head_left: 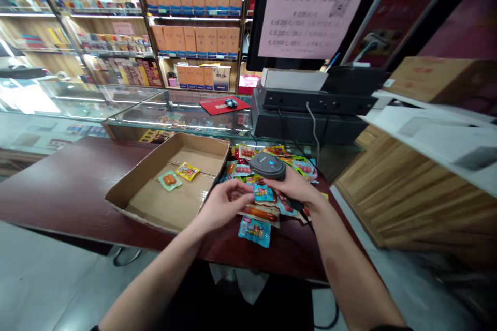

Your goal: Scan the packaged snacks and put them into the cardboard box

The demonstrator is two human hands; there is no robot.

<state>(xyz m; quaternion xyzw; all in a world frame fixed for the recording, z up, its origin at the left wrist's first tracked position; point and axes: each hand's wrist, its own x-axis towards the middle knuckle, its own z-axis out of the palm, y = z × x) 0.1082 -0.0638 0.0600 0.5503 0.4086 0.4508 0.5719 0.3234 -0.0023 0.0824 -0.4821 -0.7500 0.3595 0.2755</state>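
My right hand (295, 186) is wrapped round the handle of a grey barcode scanner (267, 165), whose head points left over a heap of snack packets. Between the thumb and fingers of my left hand (225, 202) is the edge of a small blue snack packet (263, 193), just below the scanner. A sausage in a clear wrapper (261, 212) lies under it, and another blue packet (254, 231) rests nearer the table's front edge. To the left, an open cardboard tray (155, 212) holds a yellow packet (187, 171) and a green-edged packet (170, 180).
The dark red table (77, 181) carries tray and heap. Behind it stand a glass counter (178, 108) with a red mouse pad (217, 106), and a black cash drawer (303, 121) with hanging cables. A wooden cabinet (411, 186) is at the right.
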